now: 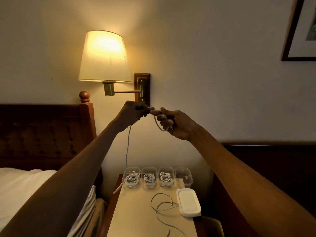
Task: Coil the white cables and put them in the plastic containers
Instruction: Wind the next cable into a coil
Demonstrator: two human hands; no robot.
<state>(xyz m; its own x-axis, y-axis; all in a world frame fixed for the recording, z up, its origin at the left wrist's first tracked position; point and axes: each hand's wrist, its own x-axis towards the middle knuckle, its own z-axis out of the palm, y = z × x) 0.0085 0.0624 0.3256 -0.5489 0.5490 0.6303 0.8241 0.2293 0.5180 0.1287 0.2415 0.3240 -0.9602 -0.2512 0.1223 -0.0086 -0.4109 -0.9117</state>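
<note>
Both hands are raised in front of the wall, above the nightstand. My right hand (172, 124) holds a small loop of a white cable (127, 151), and my left hand (132, 115) pinches the same cable just to the left of the loop. From the left hand the cable hangs straight down, its plug end dangling by the table's left edge. Below, a row of clear plastic containers stands at the back of the table: three (133, 177) (149, 178) (166, 177) hold coiled white cables, and the rightmost one (184, 176) holds none. Another white cable (162, 206) lies loose on the tabletop.
A stack of white lids (189, 204) lies at the right of the nightstand (136, 216). A lit wall lamp (104, 57) hangs just above my hands. A bed with a wooden headboard (42, 132) is to the left, dark furniture to the right.
</note>
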